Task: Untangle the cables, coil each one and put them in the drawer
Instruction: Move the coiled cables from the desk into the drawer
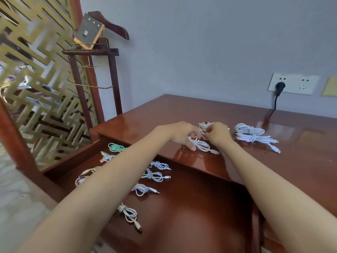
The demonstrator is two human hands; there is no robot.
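Observation:
Both hands meet over a white cable (201,144) on the desk top (300,152), just behind the open drawer (191,207). My left hand (184,133) grips one looped end of it, and my right hand (218,133) pinches the bunched part near a small white bundle (204,126). The cable's plug end lies on the desk toward me. To the right lies a tangled pile of white cables (252,133). Inside the drawer rest several coiled cables, among them a green one (115,147) and white ones (155,175). My left forearm hides part of the drawer.
A black plug (280,87) sits in a wall socket behind the desk, its cord dropping to the desk top. A dark wooden stand (91,52) with a small box on it stands at the left, next to a gold lattice screen (32,88).

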